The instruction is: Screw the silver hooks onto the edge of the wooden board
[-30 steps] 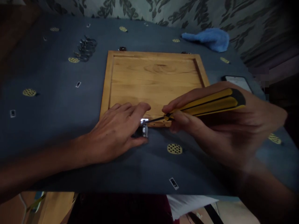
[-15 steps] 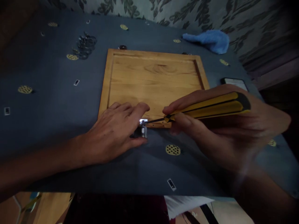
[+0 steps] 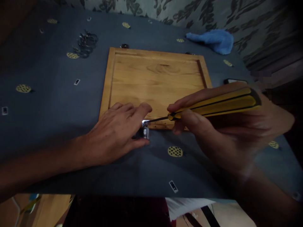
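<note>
A framed wooden panel lies flat on the cloth-covered table. A small shiny metal fitting sits at its near edge; its exact kind is unclear. My left hand grips the panel's near edge, fingers over the frame and thumb below the edge beside the fitting. In my right hand is a screwdriver with a yellow and black handle, held nearly level. Its thin shaft points left, and the tip meets a screw head on the fitting. Several small holes show in the frame to the right.
Dark metal rings or hooks lie in a pile at the back left. Two small dark fittings show at the panel's far edge, one a brown piece. A blue cloth lies at the back right; a phone is partly behind my right hand.
My right hand and the screwdriver have shifted slightly right and up, and the handle has turned a little. The tip stays at the fitting. My left hand has hardly moved.
</note>
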A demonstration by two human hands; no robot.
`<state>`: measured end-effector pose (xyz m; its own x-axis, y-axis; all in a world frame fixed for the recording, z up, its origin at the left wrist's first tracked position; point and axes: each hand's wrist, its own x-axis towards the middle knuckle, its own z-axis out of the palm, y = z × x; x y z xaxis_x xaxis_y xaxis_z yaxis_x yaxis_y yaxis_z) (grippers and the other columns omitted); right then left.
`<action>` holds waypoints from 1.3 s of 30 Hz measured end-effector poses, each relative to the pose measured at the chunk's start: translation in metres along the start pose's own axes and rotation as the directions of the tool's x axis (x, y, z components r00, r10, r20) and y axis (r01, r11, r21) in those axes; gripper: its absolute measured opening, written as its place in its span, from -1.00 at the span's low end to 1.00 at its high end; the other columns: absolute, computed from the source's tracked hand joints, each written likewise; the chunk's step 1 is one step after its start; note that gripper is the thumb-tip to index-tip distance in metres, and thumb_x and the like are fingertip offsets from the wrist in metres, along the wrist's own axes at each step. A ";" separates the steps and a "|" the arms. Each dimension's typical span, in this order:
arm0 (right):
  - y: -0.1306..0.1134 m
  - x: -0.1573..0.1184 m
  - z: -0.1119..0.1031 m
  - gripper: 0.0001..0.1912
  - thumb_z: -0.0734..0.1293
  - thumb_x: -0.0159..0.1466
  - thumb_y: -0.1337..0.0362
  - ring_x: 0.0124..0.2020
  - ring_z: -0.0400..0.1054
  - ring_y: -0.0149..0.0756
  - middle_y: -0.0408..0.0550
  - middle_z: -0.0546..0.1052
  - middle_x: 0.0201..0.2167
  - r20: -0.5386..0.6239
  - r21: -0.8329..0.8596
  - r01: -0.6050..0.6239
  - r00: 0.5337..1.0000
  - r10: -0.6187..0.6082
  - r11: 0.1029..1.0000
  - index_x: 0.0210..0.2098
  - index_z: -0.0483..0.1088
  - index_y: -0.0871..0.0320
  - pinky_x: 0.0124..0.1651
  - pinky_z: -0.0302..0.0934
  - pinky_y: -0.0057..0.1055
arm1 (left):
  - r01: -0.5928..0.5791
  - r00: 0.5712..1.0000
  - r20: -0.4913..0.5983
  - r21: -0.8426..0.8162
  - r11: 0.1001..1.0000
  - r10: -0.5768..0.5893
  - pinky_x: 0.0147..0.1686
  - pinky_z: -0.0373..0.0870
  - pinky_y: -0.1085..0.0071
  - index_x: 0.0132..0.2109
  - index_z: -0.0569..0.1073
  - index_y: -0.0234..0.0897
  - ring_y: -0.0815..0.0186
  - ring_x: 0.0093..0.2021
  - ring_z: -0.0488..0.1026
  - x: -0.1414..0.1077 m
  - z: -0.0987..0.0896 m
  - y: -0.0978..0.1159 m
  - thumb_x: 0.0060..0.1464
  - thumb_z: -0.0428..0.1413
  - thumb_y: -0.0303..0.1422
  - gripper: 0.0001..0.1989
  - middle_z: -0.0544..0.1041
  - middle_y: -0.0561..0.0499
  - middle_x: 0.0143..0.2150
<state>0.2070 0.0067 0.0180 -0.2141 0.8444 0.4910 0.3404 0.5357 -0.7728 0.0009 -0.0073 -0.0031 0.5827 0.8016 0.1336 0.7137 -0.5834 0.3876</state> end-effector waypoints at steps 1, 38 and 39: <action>0.000 0.000 -0.001 -0.97 0.49 0.23 0.22 -0.56 0.43 -0.34 -0.18 0.58 -0.35 0.007 -0.007 0.009 1.000 -0.009 1.000 -0.32 0.59 -0.08 -0.53 0.40 -0.30 | 0.001 1.000 -0.001 -0.002 1.000 -0.001 -0.09 0.35 0.23 0.16 0.25 -0.28 0.09 -0.07 0.49 0.000 0.000 0.000 0.11 0.29 -0.20 -0.43 0.55 -0.05 -0.11; 0.000 0.021 -0.002 -0.79 0.57 0.09 0.43 -0.62 0.45 -0.46 -0.20 0.65 -0.33 0.138 0.253 0.015 0.989 -0.052 0.967 -0.32 0.60 0.03 -0.62 0.39 -0.53 | 0.058 0.998 0.038 -0.032 0.998 -0.057 -0.10 0.36 0.19 0.12 0.28 -0.27 0.07 -0.10 0.50 0.004 -0.001 0.002 0.09 0.29 -0.21 -0.46 0.55 -0.03 -0.19; 0.000 0.021 -0.003 -0.79 0.57 0.09 0.42 -0.60 0.47 -0.45 -0.21 0.65 -0.32 0.149 0.259 0.003 0.988 -0.043 0.966 -0.31 0.61 0.02 -0.60 0.41 -0.52 | 0.056 0.998 0.040 -0.034 0.998 -0.055 -0.11 0.36 0.19 0.11 0.28 -0.27 0.07 -0.12 0.50 0.004 -0.001 0.002 0.08 0.29 -0.20 -0.46 0.55 -0.04 -0.19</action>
<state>0.2052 0.0245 0.0289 -0.3627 0.8115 0.4581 0.0908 0.5200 -0.8493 0.0039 -0.0051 -0.0008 0.5579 0.8265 0.0754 0.7319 -0.5328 0.4249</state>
